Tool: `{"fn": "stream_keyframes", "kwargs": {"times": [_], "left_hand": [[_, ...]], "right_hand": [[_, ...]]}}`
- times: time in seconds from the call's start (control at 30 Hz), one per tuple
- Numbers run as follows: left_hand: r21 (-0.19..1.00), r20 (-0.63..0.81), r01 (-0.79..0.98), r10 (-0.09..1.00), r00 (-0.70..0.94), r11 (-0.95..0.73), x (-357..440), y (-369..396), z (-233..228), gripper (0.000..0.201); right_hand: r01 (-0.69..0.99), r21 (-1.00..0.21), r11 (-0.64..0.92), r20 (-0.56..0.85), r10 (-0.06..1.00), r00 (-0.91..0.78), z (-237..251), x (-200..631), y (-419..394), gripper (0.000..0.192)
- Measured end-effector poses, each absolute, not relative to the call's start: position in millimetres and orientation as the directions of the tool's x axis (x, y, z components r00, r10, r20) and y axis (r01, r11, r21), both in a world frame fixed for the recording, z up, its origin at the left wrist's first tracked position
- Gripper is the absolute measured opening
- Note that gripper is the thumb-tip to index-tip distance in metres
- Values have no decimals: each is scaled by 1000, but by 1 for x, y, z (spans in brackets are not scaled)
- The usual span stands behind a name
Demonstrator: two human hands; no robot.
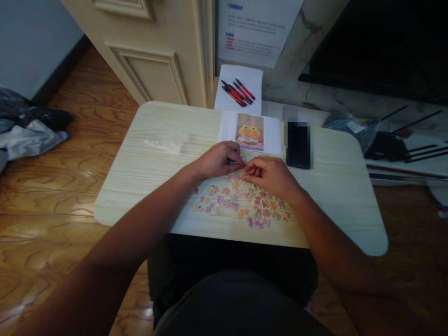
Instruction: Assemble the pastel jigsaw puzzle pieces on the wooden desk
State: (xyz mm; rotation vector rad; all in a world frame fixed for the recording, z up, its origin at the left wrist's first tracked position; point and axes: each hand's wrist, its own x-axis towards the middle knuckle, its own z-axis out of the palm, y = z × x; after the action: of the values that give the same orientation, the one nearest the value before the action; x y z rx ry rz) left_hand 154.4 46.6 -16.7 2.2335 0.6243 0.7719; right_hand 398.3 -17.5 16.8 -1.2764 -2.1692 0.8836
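Observation:
Many small jigsaw puzzle pieces (234, 198) in pink, orange, purple and yellow lie loose on the pale wooden table (133, 177). Above their far edge, my left hand (222, 158) is closed in a pinch, thumb and forefinger together. My right hand (271, 175) also pinches, its fingertips almost meeting those of the left. Whatever lies between the fingertips is too small and too covered to make out. Just beyond both hands is a printed picture (249, 132) of a yellow cartoon figure on a white sheet.
A dark phone (298, 147) stands at the table's back right. Clear plastic bag (168, 142) lies on the left part. Behind the table, several red and black pens (238, 92) rest on white paper. A cream cabinet (154, 70) rises at the back left.

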Motion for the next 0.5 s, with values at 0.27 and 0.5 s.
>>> {"fn": "stream_keyframes", "kwargs": {"times": [0.27,0.5], "left_hand": [[725,363,190,601,712,-662,154,48,-18,11],[726,358,199,609,708,-658,154,48,-19,11]], "right_hand": [[594,-758,270,19,919,-394,14,397,-18,21],[605,-761,234,-2,932,-363,14,395,-19,28]]}}
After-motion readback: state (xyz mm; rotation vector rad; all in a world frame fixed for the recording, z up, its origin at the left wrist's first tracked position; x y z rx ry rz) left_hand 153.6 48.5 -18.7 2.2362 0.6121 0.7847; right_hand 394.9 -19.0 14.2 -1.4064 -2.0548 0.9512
